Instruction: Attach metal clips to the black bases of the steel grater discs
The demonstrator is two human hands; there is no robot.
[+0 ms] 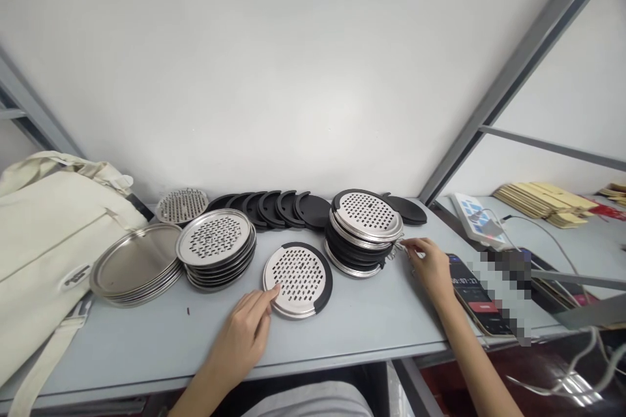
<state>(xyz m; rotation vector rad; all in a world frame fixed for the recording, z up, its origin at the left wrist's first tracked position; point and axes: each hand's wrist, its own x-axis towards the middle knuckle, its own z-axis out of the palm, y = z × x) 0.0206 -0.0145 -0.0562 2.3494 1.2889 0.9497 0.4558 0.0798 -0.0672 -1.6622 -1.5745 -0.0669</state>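
Note:
A round perforated metal disc (296, 278) with a black rim along its right side lies on the grey table. My left hand (247, 329) touches its lower left edge, the thumb on top and the fingers bent together. Beside the tall stack of discs and black holders (364, 234), my right hand (430, 267) pinches a small silvery item (400, 245), too small to make out. To the left stand a stack of grater-like discs (215, 244) and a stack of plain metal plates (137, 263). Black round holders (313, 211) overlap in a row along the wall.
A cream bag (53, 241) takes up the left end of the table (342, 345). At the right lie a phone (472, 296), a white power strip (476, 221) with cables, and yellowish flat pieces (542, 201) behind a metal frame (508, 64).

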